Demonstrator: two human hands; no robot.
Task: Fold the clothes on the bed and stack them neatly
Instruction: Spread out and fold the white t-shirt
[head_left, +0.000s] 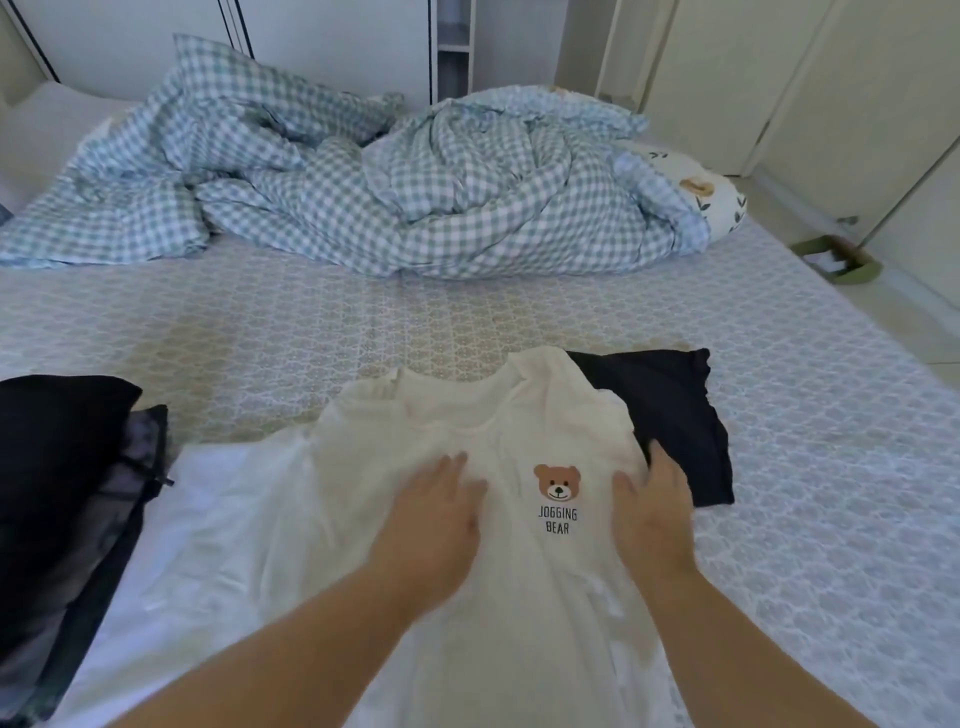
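While flat on cream T-shirt (467, 613), left hand (436, 519), right hand (649, 514).

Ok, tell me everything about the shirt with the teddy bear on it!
The cream T-shirt looks soft and thin. It has a brown bear face with the words JOGGING BEAR printed beneath. It lies spread front-up on the bed, neckline away from the person, slightly wrinkled. The left hand and right hand rest flat either side of the bear. It overlaps a dark garment and white cloth.
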